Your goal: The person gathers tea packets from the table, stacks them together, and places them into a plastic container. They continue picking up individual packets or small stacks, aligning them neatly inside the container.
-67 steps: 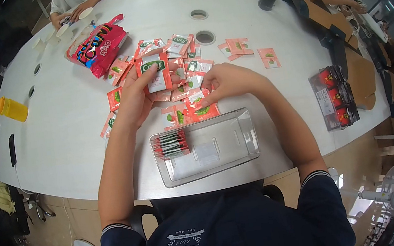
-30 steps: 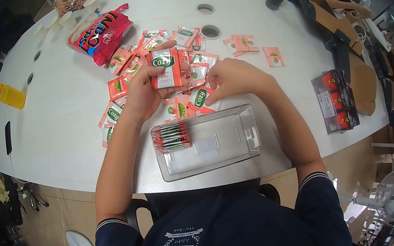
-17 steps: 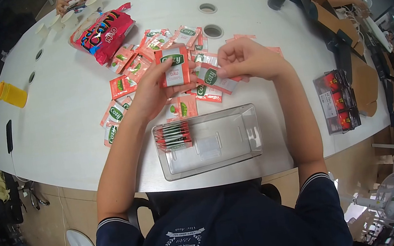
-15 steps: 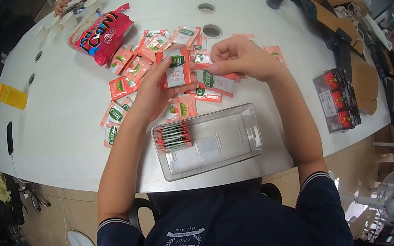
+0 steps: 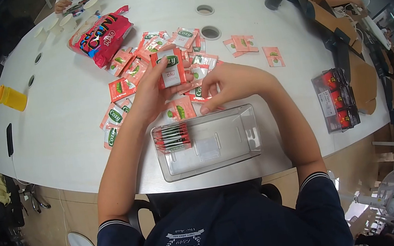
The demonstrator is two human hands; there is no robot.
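Note:
My left hand (image 5: 149, 90) is closed round a small stack of red and white Cozy tea sachets (image 5: 170, 71), its thumb across the front one. My right hand (image 5: 241, 79) hovers low over loose sachets, thumb and curled forefinger apart, with nothing visible between them. Below its thumb is the back rim of a clear plastic box (image 5: 224, 166). Inside the box, a row of upright sachets (image 5: 172, 138) fills the left end. More loose sachets (image 5: 134, 71) lie spread beyond and beside my hands, some overlapping; my hands cover part of them.
A pink snack bag (image 5: 105, 37) lies at the back left, near paper cups (image 5: 68, 23). A yellow container (image 5: 12, 98) and a phone (image 5: 10, 139) are on the left. To the right stands a clear box with red packs (image 5: 337, 102). Other people sit across the table.
My right hand has moved left and down, and the sachet it held is no longer in its fingers. My left hand has shifted slightly left, still holding the stack.

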